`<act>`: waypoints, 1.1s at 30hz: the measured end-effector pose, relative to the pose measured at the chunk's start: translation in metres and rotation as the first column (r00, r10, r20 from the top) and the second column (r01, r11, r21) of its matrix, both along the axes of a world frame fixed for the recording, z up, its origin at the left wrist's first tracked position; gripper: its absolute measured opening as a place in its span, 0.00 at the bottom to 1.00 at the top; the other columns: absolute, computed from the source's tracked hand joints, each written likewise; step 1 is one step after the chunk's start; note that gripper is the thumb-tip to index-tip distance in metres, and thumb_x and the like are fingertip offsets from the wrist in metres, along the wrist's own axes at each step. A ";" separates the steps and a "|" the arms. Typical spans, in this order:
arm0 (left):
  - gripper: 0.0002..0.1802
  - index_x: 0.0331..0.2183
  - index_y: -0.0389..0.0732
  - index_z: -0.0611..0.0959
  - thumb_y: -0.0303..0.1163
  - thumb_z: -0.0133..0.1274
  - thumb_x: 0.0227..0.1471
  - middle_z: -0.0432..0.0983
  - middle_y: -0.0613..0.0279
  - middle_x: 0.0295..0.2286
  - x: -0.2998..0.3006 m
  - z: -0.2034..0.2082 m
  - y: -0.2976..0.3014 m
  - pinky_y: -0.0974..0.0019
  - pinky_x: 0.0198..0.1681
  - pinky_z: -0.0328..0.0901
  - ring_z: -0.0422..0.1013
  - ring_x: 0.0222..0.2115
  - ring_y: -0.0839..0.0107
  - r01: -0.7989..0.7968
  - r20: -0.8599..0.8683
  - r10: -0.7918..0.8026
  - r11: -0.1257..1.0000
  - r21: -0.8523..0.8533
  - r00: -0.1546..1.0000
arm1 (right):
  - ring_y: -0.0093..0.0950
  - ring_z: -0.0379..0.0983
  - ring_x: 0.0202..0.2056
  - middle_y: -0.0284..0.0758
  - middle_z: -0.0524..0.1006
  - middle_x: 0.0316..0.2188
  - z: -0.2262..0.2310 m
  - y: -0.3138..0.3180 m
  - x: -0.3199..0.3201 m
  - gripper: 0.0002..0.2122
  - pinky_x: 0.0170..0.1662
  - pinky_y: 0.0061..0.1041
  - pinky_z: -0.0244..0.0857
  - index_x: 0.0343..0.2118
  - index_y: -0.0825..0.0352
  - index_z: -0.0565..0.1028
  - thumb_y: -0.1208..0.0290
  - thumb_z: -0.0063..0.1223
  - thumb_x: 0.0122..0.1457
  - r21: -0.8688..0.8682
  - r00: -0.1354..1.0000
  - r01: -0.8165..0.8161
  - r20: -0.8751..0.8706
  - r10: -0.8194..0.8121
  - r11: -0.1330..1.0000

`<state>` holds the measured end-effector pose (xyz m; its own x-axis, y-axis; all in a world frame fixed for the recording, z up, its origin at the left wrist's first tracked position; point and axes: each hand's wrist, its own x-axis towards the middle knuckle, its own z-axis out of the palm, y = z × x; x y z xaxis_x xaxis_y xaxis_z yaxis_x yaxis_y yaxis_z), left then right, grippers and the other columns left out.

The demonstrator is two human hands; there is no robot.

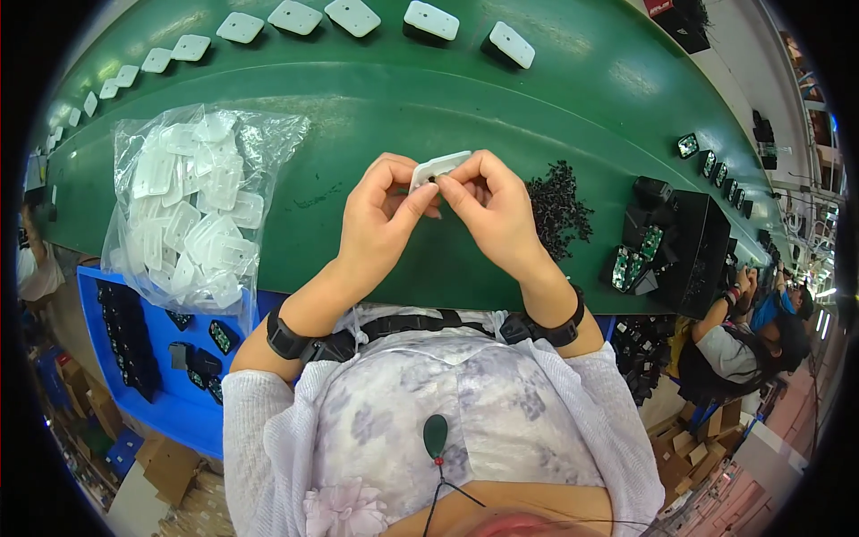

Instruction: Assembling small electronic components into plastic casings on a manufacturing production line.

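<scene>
My left hand [383, 208] and my right hand [492, 204] meet over the green table, both closed on one white plastic cover plate [440, 166]. The plate is tilted up between my fingers and thumbs. A tiny dark spot shows on it by my thumb tips; whether it is a small black part or a hole I cannot tell. Close to my right hand lies a loose pile of small black parts [562, 215]. Left of my left hand, a clear plastic bag [284, 134] lies open with many white cover plates [192, 219] in it.
White-topped black units [429, 22] stand in a row along the far side of the green table [358, 116]. At right are a black box [698, 251] and housings with green circuit boards [626, 267]. A blue bin [192, 416] sits at left below the table edge. Other people work at far right.
</scene>
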<state>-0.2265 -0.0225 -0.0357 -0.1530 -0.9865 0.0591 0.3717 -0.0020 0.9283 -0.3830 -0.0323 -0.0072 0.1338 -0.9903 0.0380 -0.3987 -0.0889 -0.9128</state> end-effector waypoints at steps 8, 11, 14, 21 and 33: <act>0.04 0.32 0.31 0.73 0.22 0.50 0.55 0.68 0.60 0.33 0.003 0.006 -0.002 0.73 0.30 0.69 0.71 0.29 0.75 -0.014 0.019 0.014 1.000 0.000 1.000 | 0.13 0.59 0.27 0.28 0.69 0.31 -0.014 0.006 -0.007 0.09 0.28 0.13 0.53 0.33 0.67 0.71 0.73 0.61 0.53 -0.136 0.995 0.049 0.090 -0.037 0.989; 0.04 0.31 0.31 0.73 0.22 0.50 0.55 0.68 0.60 0.33 0.006 0.012 -0.003 0.73 0.30 0.69 0.71 0.29 0.75 0.045 0.008 -0.045 0.998 0.049 0.999 | 0.15 0.59 0.32 0.29 0.67 0.36 0.008 0.002 -0.016 0.15 0.31 0.15 0.54 0.40 0.67 0.71 0.73 0.63 0.50 -0.191 0.999 0.030 0.023 -0.027 0.981; 0.03 0.32 0.32 0.73 0.22 0.50 0.55 0.68 0.60 0.33 -0.002 0.015 -0.003 0.73 0.30 0.69 0.71 0.28 0.75 0.079 0.037 -0.081 0.996 0.034 0.996 | 0.15 0.60 0.31 0.28 0.68 0.34 -0.007 -0.002 -0.024 0.14 0.32 0.16 0.55 0.39 0.67 0.71 0.74 0.62 0.51 -0.129 0.986 -0.107 0.112 0.121 0.986; 0.06 0.36 0.31 0.75 0.24 0.48 0.57 0.71 0.58 0.33 -0.001 0.015 -0.002 0.74 0.30 0.66 0.69 0.26 0.76 0.152 0.173 -0.168 0.983 0.105 0.970 | 0.14 0.62 0.24 0.25 0.68 0.22 -0.003 0.006 -0.025 0.10 0.26 0.17 0.57 0.27 0.65 0.67 0.73 0.61 0.51 0.173 0.899 -0.099 0.437 0.014 0.980; 0.07 0.38 0.35 0.74 0.28 0.44 0.60 0.70 0.66 0.27 0.037 -0.010 -0.068 0.76 0.25 0.60 0.63 0.22 0.81 0.045 0.787 0.000 0.998 -0.035 0.617 | 0.33 0.65 0.44 0.33 0.69 0.42 0.049 0.088 -0.158 0.29 0.43 0.31 0.59 0.45 0.57 0.73 0.61 0.67 0.34 -0.141 0.446 0.152 -0.873 -0.196 0.978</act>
<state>-0.1899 -0.0908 -0.0453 -0.1850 -0.9815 -0.0492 -0.5004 0.0510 0.8643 -0.5408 0.0555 0.0413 -0.0577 -0.9975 0.0410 -0.9964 0.0550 -0.0650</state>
